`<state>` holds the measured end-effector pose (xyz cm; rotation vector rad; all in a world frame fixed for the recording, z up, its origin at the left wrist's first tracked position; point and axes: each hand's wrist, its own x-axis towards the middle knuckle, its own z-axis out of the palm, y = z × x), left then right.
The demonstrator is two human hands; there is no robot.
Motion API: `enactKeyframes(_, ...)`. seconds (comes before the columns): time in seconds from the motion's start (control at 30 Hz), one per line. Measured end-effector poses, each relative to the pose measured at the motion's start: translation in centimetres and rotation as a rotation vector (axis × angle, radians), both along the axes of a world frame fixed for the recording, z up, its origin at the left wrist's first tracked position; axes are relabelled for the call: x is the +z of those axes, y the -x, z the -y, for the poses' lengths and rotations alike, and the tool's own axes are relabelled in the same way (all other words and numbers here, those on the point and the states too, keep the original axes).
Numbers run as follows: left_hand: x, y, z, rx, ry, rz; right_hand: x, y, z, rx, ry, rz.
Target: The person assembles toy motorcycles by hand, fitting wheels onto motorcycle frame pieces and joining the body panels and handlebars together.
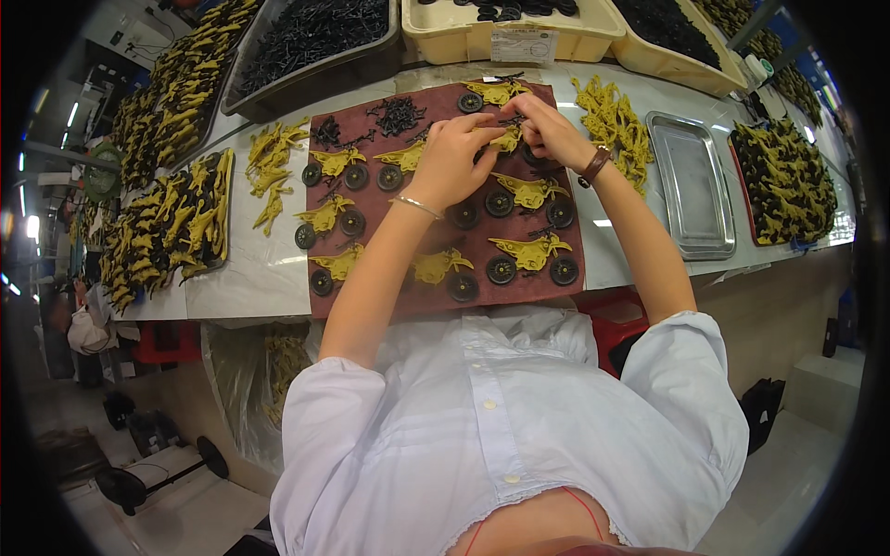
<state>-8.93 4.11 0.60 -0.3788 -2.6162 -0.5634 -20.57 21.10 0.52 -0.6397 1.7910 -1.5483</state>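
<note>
Both hands are close together over the far right of a reddish-brown mat, around a yellow toy motorcycle body. My left hand has its fingers curled in toward the body's left side; my right hand is bent down over it from the right. The fingers of both are drawn together, and what is between them is too small or hidden to tell. Across the mat lie rows of similar yellow bodies with black wheels beside them. Small black parts are heaped at the mat's far edge.
Loose yellow parts lie left and right of the mat. A metal tray and a loaded tray of toys are at right, more toys at left. Bins of black parts line the back.
</note>
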Motion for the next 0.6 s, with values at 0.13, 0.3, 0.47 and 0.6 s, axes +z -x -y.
enactKeyframes(0.13, 1.7, 0.2, -2.5, -0.067, -0.410, -0.020, 3.0, -2.2, 0.1, 0.011, 0.006, 0.190)
enactKeyframes(0.3, 1.1, 0.4, -3.5, -0.037, -0.435, 0.010, 2.8, -2.3, 0.5, 0.017, -0.003, 0.160)
enactKeyframes(0.47, 0.7, 0.9, -3.4, -0.048, -0.329, -0.140, 2.9, -2.4, 0.2, 0.012, 0.016, 0.270)
enactKeyframes(0.6, 1.0, 1.0, -3.2, 0.019, -0.747, 0.075, 3.3, -2.2, -0.4, -0.028, 0.020, 0.158)
